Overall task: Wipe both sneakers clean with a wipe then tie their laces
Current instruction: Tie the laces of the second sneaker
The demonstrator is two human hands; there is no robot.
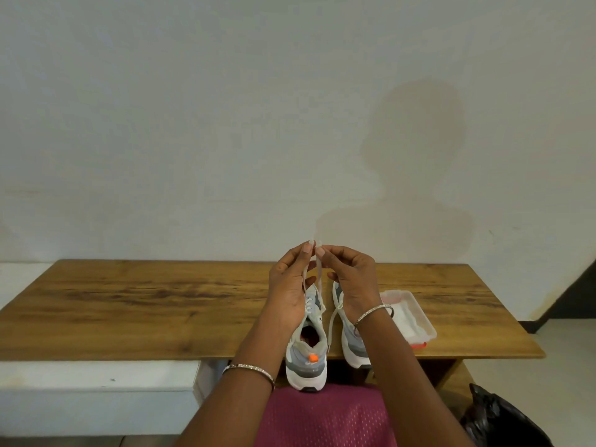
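Observation:
Two grey and white sneakers stand side by side at the front edge of the wooden table (129,301), heels toward me. The left sneaker (306,353) has an orange tab at its heel. The right sneaker (353,343) is partly hidden by my right forearm. My left hand (290,285) and my right hand (353,279) are raised above the left sneaker, and each pinches an end of its white lace (317,269) at the fingertips. One loose lace of the right sneaker hangs down between the shoes.
A clear plastic tray (416,312) with white wipes sits just right of the sneakers, with an orange item under its front edge. A black bag (503,421) lies on the floor at lower right. A white ledge runs along the left.

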